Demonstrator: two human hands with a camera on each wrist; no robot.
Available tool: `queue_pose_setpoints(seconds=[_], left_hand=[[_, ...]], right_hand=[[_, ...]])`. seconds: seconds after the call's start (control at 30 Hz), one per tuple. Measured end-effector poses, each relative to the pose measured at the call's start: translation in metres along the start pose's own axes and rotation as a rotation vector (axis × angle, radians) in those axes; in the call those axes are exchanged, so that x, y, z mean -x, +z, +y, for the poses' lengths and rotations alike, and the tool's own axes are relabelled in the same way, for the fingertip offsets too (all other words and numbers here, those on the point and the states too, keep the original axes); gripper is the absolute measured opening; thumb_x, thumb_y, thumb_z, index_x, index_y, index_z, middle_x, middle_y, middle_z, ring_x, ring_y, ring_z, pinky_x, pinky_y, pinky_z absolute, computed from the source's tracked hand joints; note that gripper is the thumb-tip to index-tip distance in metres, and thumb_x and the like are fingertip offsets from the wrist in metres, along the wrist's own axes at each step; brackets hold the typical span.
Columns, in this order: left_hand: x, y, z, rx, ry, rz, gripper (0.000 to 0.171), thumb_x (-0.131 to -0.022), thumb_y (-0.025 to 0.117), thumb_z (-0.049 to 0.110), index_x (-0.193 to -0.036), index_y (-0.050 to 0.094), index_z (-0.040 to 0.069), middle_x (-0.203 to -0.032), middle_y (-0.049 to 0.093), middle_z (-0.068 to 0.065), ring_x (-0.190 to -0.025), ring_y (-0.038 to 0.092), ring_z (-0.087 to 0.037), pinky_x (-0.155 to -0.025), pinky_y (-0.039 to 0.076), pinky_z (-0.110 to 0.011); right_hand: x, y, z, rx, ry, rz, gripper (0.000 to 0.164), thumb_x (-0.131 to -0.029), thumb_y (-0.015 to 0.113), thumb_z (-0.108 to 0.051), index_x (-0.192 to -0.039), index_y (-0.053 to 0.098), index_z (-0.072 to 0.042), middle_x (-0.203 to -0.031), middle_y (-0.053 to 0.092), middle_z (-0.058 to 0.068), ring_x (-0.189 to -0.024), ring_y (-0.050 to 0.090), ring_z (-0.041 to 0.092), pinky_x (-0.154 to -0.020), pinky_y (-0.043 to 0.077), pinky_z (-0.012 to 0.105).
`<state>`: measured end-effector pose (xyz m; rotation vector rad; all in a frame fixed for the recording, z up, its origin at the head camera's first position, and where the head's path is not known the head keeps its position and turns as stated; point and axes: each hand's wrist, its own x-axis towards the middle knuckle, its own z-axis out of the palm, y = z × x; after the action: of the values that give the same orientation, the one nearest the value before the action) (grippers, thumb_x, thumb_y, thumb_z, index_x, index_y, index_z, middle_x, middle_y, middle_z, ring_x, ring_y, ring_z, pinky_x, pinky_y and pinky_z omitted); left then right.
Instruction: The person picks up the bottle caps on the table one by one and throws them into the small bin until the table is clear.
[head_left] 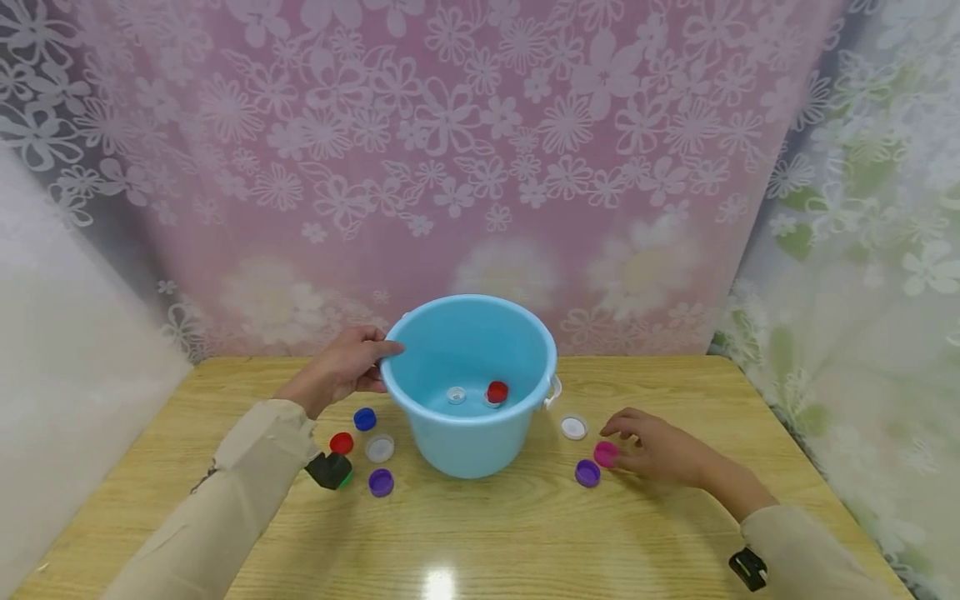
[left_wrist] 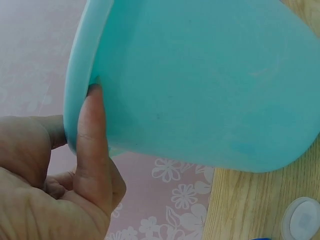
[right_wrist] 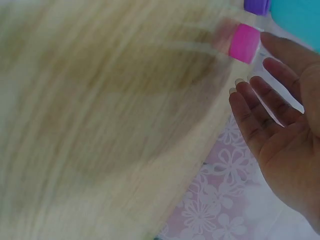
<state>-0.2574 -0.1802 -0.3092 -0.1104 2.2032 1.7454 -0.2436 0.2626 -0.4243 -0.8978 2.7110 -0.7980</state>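
Observation:
A light blue bucket [head_left: 468, 446] stands upright on the table. My left hand [head_left: 341, 367] grips its left rim, pinching the wall between thumb and fingers, as the left wrist view also shows. Inside lie a white bottle cap [head_left: 456, 395] and a red cap [head_left: 497, 391] that partly covers another white one. On the right, my right hand [head_left: 663, 450] is at a pink bottle cap [head_left: 606, 454], its fingers loosely bent and spread. In the right wrist view the thumb lies close to the pink cap [right_wrist: 245, 43]; whether it touches cannot be told.
Left of the bucket lie a blue cap [head_left: 365, 418], a red cap [head_left: 341, 442], a clear-white cap [head_left: 379, 448], a purple cap [head_left: 381, 482] and a green one mostly hidden. To its right are a white cap [head_left: 574, 427] and a purple cap [head_left: 587, 473]. Floral curtains hang behind.

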Motion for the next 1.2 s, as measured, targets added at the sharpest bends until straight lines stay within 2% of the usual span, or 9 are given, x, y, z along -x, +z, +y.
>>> queue_pose_setpoints(seconds=[0.2, 0.37, 0.7, 0.93, 1.2], left_hand=[[0.002, 0.002, -0.002, -0.032, 0.031, 0.043, 0.022, -0.097, 0.055, 0.015, -0.105, 0.046, -0.004, -0.075, 0.061, -0.014, -0.052, 0.062, -0.015, -0.055, 0.056, -0.029], [0.003, 0.004, -0.005, -0.066, 0.045, 0.081, 0.023, -0.097, 0.056, 0.015, -0.107, 0.047, -0.005, -0.079, 0.061, -0.017, -0.053, 0.063, -0.016, -0.056, 0.057, -0.03], [0.001, 0.007, -0.007, -0.103, 0.06, 0.134, 0.022, -0.097, 0.055, 0.014, -0.107, 0.047, -0.004, -0.086, 0.062, -0.023, -0.055, 0.064, -0.018, -0.057, 0.057, -0.033], [0.0, 0.011, -0.007, -0.119, 0.066, 0.164, 0.021, -0.096, 0.054, 0.013, -0.107, 0.047, -0.004, -0.085, 0.063, -0.022, -0.054, 0.064, -0.018, -0.062, 0.058, -0.038], [0.001, 0.014, -0.004, -0.143, 0.067, 0.182, 0.02, -0.096, 0.054, 0.013, -0.106, 0.048, -0.004, -0.084, 0.062, -0.022, -0.053, 0.063, -0.018, -0.057, 0.057, -0.034]], right_hand=[[0.0, 0.006, 0.001, 0.005, -0.06, -0.01, 0.03, -0.087, 0.071, -0.019, -0.111, 0.063, -0.005, -0.111, 0.056, 0.005, -0.092, 0.058, 0.021, -0.073, 0.053, 0.03], [0.001, 0.01, 0.0, -0.015, -0.084, -0.002, 0.024, -0.087, 0.071, -0.013, -0.109, 0.063, -0.004, -0.104, 0.057, 0.005, -0.088, 0.058, 0.02, -0.071, 0.053, 0.029], [0.001, 0.013, -0.004, -0.021, -0.024, -0.012, 0.021, -0.088, 0.069, -0.016, -0.106, 0.062, -0.008, -0.098, 0.061, 0.0, -0.088, 0.061, 0.019, -0.072, 0.053, 0.03], [0.001, 0.015, -0.004, -0.038, -0.031, -0.006, 0.023, -0.088, 0.07, -0.012, -0.108, 0.063, -0.003, -0.096, 0.061, 0.001, -0.085, 0.06, 0.017, -0.071, 0.053, 0.028], [0.002, 0.012, -0.004, -0.048, -0.049, 0.01, 0.027, -0.087, 0.07, -0.014, -0.11, 0.065, -0.001, -0.094, 0.06, 0.002, -0.083, 0.058, 0.017, -0.07, 0.052, 0.029]])
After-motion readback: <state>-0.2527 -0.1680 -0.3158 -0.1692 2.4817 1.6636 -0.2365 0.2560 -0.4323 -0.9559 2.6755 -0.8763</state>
